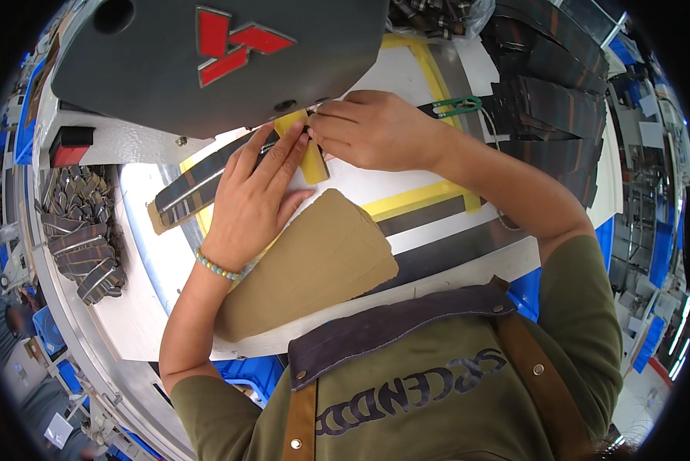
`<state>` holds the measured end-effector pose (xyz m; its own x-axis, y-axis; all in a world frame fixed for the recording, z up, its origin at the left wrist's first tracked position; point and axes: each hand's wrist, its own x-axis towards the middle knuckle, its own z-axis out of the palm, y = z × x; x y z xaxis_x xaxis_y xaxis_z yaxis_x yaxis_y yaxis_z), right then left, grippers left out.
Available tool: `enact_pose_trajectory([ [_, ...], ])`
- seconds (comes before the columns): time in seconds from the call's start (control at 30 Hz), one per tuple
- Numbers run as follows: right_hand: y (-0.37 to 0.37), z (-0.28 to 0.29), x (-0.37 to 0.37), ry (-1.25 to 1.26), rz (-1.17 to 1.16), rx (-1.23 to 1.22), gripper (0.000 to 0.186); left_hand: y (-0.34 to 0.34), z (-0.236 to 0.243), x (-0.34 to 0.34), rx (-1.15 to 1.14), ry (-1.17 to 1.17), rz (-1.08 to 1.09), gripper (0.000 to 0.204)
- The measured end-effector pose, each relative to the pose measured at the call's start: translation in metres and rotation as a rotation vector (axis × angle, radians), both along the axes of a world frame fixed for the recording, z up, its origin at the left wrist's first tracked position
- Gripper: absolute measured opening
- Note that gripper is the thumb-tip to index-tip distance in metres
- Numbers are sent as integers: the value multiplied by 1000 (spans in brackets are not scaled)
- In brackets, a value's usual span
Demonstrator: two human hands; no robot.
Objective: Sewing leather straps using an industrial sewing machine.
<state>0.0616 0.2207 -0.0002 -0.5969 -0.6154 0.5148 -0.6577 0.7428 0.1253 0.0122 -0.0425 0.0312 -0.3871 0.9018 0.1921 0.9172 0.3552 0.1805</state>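
Observation:
My left hand (pixel 257 180) lies with fingers stretched out over a dark striped fabric strip (pixel 195 184) with a zipper along it, below the dark head of a sewing machine (pixel 141 58). The fingertips rest by a narrow yellow piece (pixel 312 163). My right hand (pixel 372 129) is closed beside them, its fingertips pinched at a small dark spot; what they hold is mostly hidden by the fingers. Close to my left wrist, a flat tan panel (pixel 314 265) lies on the table. Green thread snips (pixel 456 106) lie beyond my right wrist.
Striped fabric pieces (pixel 549 107) are stacked at the right, and a bunch of smaller ones (pixel 84 238) sits at the left. A clear bag of dark parts (pixel 441 17) stands at the back. Yellow tape (pixel 418 201) marks the white tabletop.

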Motion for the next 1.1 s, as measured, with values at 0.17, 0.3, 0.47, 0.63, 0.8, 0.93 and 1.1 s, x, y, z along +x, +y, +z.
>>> enact_pose_trajectory([
  [0.17,7,21,17,-129,-75,-31,20,2,0,-2,4,32,-11,71],
  [0.3,5,6,29,-265,-56,-231,25,3,-5,-9,31,83,-69,68],
  [0.47,3,-4,32,-272,-44,-272,36,3,-9,-10,88,66,-72,66],
  [0.63,1,-3,31,-322,-55,-274,53,4,-6,-6,173,-11,-9,66],
  [0.8,0,-2,33,-318,-72,-268,53,0,-8,-1,132,78,-7,64],
  [0.93,-1,-5,32,-305,-64,-291,49,1,-7,1,94,150,-20,55],
  [1.1,4,6,28,-378,-101,-421,47,1,-6,-3,82,94,-32,61],
])
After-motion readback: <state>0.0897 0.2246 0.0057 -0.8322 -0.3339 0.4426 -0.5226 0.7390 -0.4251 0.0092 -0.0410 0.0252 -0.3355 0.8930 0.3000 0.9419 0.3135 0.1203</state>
